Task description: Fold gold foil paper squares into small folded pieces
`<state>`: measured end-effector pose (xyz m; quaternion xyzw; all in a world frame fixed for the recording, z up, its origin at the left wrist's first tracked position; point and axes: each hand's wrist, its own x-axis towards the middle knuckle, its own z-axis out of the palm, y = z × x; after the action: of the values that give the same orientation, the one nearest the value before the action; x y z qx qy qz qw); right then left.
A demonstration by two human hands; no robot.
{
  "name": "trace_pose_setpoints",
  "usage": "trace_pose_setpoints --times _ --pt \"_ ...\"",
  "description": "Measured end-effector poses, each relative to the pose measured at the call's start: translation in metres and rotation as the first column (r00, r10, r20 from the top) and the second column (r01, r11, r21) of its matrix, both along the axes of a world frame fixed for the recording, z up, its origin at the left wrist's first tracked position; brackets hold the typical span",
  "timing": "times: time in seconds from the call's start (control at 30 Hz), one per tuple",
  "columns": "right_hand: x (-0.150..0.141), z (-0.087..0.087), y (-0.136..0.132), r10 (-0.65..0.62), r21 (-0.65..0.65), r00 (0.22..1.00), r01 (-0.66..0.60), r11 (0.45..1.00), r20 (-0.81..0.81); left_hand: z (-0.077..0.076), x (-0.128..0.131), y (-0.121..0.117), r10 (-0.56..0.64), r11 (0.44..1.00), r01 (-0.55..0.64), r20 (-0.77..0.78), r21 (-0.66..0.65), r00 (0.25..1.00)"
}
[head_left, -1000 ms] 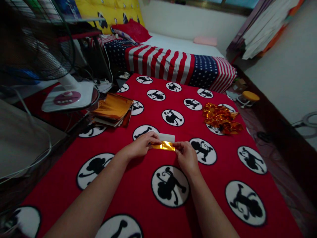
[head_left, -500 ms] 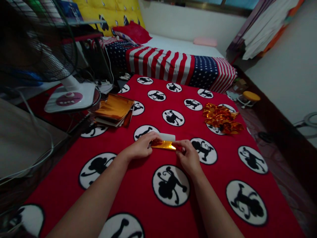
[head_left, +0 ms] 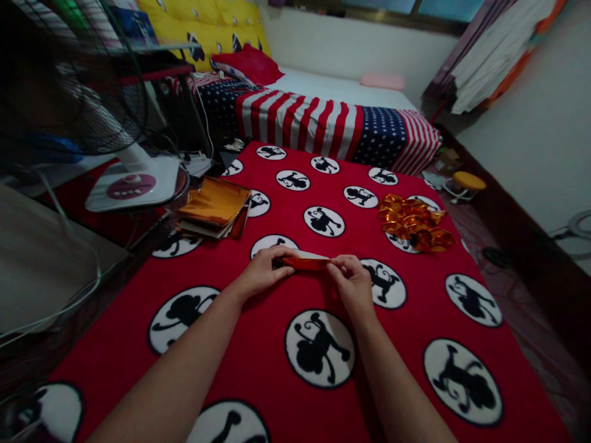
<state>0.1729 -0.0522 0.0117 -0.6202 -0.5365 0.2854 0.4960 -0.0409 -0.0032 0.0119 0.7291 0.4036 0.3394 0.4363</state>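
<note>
Between my hands is a sheet of shiny gold foil paper (head_left: 307, 264), partly folded, with a strip of its pale back showing along the far edge. My left hand (head_left: 269, 269) pinches its left end, thumb in front and fingers behind. At the right end, my right hand (head_left: 351, 277) grips it between thumb and fingertips. Both hands are low over the red cloth (head_left: 258, 344), which bears black monkey figures in white circles. Left of them lies a stack of gold foil sheets (head_left: 215, 203). A heap of crumpled or folded gold foil pieces (head_left: 413, 224) lies to the right.
A fan base (head_left: 133, 184) stands at the left, with cables around it. Behind the cloth is a bed with a stars-and-stripes cover (head_left: 300, 120) and a red pillow (head_left: 252, 64). On the floor at the right is a yellow-topped stool (head_left: 468, 180).
The foil paper has tilted: its bright gold face now looks dark orange, and the pale strip behind it appears narrower. Both hands still hold its ends, in nearly the same place.
</note>
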Motion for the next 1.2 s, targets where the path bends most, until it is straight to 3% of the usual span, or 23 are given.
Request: trace_pose_setpoints --times 0.13,0.27,0.83,1.07,1.2 --pt "-0.008 0.007 -0.003 -0.019 -0.184 0.95 -0.041 0.982 -0.311 -0.006 0.004 0.001 0.121 0.986 -0.11 0.079 -0.128 0.989" --pt "-0.013 0.011 -0.007 -0.025 -0.247 0.897 -0.095 0.964 -0.44 -0.004 0.005 0.002 0.192 0.964 -0.148 0.192 -0.223 0.962" --pt "-0.012 0.009 -0.011 -0.027 -0.207 0.882 -0.08 0.975 -0.47 0.004 0.008 -0.004 0.27 0.943 -0.197 0.272 -0.269 0.924" --pt "-0.012 0.007 -0.013 -0.009 -0.164 0.887 -0.075 0.984 -0.462 -0.002 0.007 -0.005 0.188 0.946 -0.067 0.365 -0.317 0.912" --pt "-0.011 0.004 -0.014 -0.014 -0.156 0.897 -0.061 0.986 -0.441 -0.001 0.007 -0.006 0.189 0.963 -0.108 0.337 -0.246 0.922"
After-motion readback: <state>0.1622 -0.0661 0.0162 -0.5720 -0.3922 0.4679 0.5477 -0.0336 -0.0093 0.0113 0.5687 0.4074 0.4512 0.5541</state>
